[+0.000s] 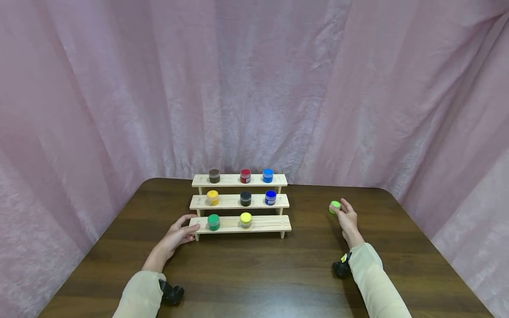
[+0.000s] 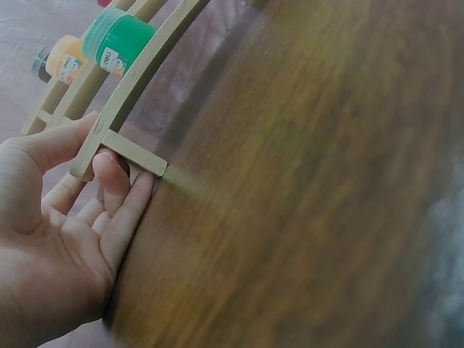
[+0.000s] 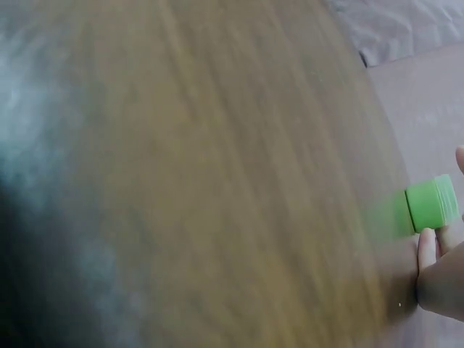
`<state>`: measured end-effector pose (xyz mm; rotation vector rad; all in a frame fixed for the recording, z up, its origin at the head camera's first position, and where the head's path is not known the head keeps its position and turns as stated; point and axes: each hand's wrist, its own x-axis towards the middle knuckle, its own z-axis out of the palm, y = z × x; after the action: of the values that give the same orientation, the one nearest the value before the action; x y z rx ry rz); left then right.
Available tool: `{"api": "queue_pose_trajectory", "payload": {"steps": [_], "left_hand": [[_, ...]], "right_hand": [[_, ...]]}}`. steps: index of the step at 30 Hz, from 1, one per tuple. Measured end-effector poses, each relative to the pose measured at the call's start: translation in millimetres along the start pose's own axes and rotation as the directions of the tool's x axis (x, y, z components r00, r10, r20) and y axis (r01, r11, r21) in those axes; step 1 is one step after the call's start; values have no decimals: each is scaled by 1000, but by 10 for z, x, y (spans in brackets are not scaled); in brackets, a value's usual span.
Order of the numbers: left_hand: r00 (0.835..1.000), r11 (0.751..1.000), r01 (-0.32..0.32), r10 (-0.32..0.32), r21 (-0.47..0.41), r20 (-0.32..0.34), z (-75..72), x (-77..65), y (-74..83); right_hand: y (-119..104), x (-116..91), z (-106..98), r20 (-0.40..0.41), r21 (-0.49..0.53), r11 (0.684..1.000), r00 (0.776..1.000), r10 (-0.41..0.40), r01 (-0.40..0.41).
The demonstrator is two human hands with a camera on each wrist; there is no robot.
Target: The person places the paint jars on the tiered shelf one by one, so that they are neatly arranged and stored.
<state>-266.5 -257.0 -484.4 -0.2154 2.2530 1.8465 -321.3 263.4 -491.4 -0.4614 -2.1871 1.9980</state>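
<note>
My left hand (image 1: pixel 179 232) grips the left end of a three-tier wooden rack (image 1: pixel 228 227), thumb on the front step and fingers beneath it, near a leg. On that front step stand a green paint jar (image 1: pixel 214 223) and a yellow paint jar (image 1: pixel 245 221). Over on the right, my right hand (image 1: pixel 347 221) is at a light green paint jar (image 3: pixel 429 206) standing on the table. Its thumb overlaps the lid in the head view. In the right wrist view the jar's side shows uncovered, one fingertip is apart from it, and the hand is partly out of frame.
The middle step holds an orange-yellow jar (image 1: pixel 212 198), a black jar (image 1: pixel 245 199) and a dark blue jar (image 1: pixel 270 198). On the top step are a brown jar (image 1: pixel 214 176), a red jar (image 1: pixel 245 176) and a blue jar (image 1: pixel 268 176). A pink curtain (image 1: pixel 278 88) hangs behind the wooden table (image 1: pixel 258 274).
</note>
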Motion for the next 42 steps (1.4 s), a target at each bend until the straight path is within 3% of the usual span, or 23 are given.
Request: {"api": "queue_pose_trajectory", "payload": {"steps": [15,26,42], "left_hand": [[1000,1000,3,-3,5,5,16,-31,23],[1000,1000,2,-2,8,-4,22,-19,14],[1000,1000,0,0,-4,2,24,-36,24]], "right_hand": [[2,13,-16,42,-130,991,999,3,3],[4,22,69,-105,-225,974,994,-1,-23],[13,-23,103,-191,-99,995,982,-11,-8]]}}
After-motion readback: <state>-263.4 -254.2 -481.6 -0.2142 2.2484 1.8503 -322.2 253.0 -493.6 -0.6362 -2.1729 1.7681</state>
